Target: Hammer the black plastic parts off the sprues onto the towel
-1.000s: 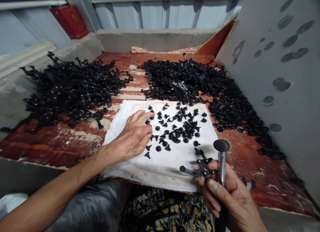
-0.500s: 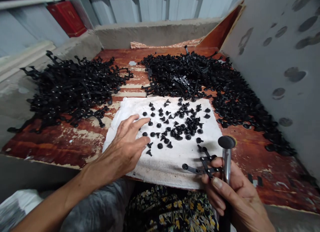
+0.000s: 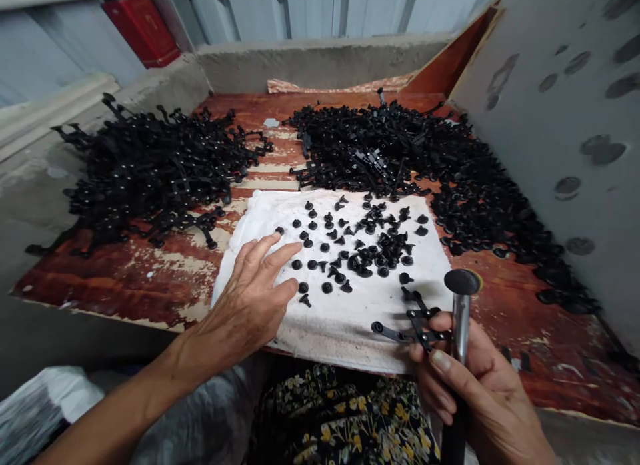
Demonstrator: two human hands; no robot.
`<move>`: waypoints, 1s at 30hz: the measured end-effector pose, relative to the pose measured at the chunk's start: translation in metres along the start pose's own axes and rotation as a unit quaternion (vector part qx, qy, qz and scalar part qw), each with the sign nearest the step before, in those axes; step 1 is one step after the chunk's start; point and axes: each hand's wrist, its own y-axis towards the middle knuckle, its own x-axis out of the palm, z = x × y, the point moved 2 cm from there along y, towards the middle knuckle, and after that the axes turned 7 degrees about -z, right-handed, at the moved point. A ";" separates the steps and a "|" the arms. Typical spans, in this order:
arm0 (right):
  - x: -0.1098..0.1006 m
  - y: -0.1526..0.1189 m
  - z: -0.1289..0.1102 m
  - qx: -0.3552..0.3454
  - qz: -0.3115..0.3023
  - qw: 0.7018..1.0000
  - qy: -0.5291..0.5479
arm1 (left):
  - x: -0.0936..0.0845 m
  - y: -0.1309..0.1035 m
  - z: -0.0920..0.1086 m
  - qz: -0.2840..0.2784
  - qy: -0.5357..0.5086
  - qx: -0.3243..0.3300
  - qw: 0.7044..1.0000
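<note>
My left hand [image 3: 260,288] hovers low over the left part of a white cloth [image 3: 345,345], fingers spread and nothing visible in them. Around its fingertips lie small black stemmed discs [image 3: 327,287]; whether the thumb touches one I cannot tell. Several more discs are heaped near the cloth's middle. Over the cloth's right front corner, my right hand [image 3: 483,378] is closed around a mallet [image 3: 461,318] with a round black head, metal shaft and dark handle. Those same fingers pinch a black jointed bracket [image 3: 417,323] with riveted arms pointing left and up.
Jointed black brackets [image 3: 150,171] form a large pile at the left. Black parts [image 3: 365,145] are heaped behind the cloth, and more discs [image 3: 480,205] run along the grey panel [image 3: 565,131] at right. Beneath lies a worn red-brown tabletop [image 3: 125,278].
The whole view has shifted slightly. My left thumb has drawn back a little toward me and left, uncovering discs beside it. My right hand keeps its grip on the mallet and bracket.
</note>
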 end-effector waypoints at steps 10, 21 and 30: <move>-0.015 0.009 0.012 -0.046 -0.059 0.997 -0.005 | -0.001 -0.002 0.020 0.005 -0.089 -0.026 0.996; -0.007 0.004 0.004 -0.031 -0.032 0.999 -0.007 | 0.008 0.003 0.032 -0.014 -0.151 -0.116 0.982; -0.002 0.001 0.000 -0.009 -0.007 1.000 -0.004 | 0.004 0.022 0.027 0.012 -0.089 -0.106 0.990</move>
